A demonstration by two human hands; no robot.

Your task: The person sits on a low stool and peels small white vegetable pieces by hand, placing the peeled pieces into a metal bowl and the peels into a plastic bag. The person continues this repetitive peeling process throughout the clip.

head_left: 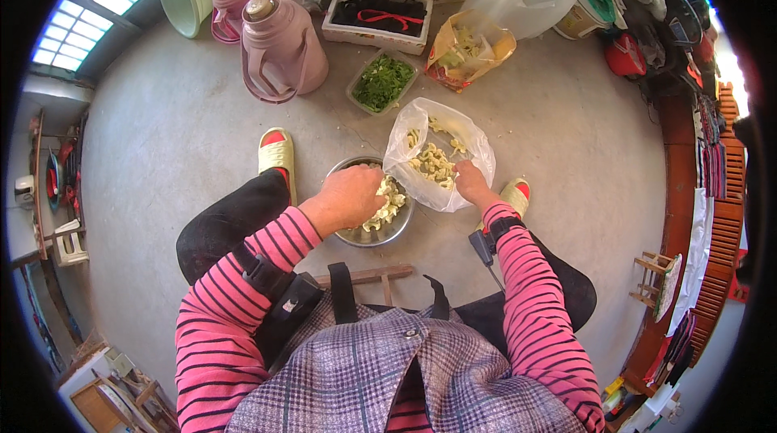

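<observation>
Head view: we look down at two bare hands near the centre of the frame. The left hand [348, 198] curls over the metal bowl [380, 240], its fingers among pale pieces [392, 210]; they are partly hidden, so we cannot tell whether it grips any. Right of the bowl stands the open plastic bag [409, 182], holding similar curled pieces [433, 164]. We see the right hand [473, 184] at the bag's right side, its fingers bent together; we cannot tell whether they pinch film or a piece. Above the bag, at upper centre, we note a tub of chopped greens [384, 83], a yellow-orange packet [455, 65] and a white box [372, 41]. Two pink flasks [287, 57] stand at upper left, beside a pale green bucket [184, 2].
</observation>
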